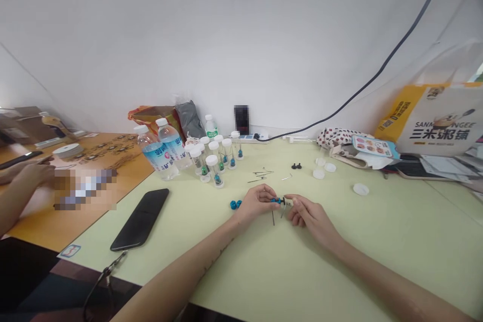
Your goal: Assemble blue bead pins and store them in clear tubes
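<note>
My left hand (257,203) and my right hand (308,215) meet over the pale green table (377,241). Between their fingertips they pinch a small blue bead on a thin metal pin (277,202); the pin's end hangs down toward the table. My right fingers also seem to hold a small clear piece at the pin's right end. Two loose blue beads (235,205) lie just left of my left hand. Several thin metal pins (261,175) lie scattered a little beyond my hands.
Several clear vials with white caps (215,158) and two water bottles (162,153) stand at the back left. A black phone (141,218) lies at the left. White caps (360,189) and two black pieces (296,165) lie at the right. Another person's hands (26,176) work at the neighbouring orange table.
</note>
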`<state>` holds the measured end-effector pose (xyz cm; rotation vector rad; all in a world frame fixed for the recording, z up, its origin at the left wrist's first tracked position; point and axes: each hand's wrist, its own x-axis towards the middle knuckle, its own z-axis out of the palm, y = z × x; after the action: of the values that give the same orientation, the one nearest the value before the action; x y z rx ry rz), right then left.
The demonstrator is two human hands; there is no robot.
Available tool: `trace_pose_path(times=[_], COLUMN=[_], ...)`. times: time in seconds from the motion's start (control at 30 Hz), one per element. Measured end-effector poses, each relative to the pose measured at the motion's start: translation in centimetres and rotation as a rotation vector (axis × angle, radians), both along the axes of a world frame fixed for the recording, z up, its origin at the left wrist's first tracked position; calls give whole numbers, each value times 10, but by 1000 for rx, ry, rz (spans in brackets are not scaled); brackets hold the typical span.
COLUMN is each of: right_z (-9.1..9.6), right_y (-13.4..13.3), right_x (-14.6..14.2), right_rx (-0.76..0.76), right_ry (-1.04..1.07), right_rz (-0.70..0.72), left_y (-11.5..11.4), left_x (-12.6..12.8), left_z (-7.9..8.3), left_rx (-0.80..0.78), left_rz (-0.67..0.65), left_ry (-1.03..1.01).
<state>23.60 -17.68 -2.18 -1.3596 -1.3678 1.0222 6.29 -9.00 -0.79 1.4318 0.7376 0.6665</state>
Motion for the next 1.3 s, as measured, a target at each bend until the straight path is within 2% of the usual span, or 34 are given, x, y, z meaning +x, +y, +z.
trace_pose_path(times=[0.5, 1.3], right_z=[5, 0], right_y=[1, 8], right_x=[-1, 0], right_rx=[34, 38], right_ry=[-80, -86], right_rz=[7, 11], left_y=[1, 4], left_x=[3, 2], left_z=[-1, -4], left_rx=[35, 35], left_rz=[-38, -77], left_ry=[-6, 0])
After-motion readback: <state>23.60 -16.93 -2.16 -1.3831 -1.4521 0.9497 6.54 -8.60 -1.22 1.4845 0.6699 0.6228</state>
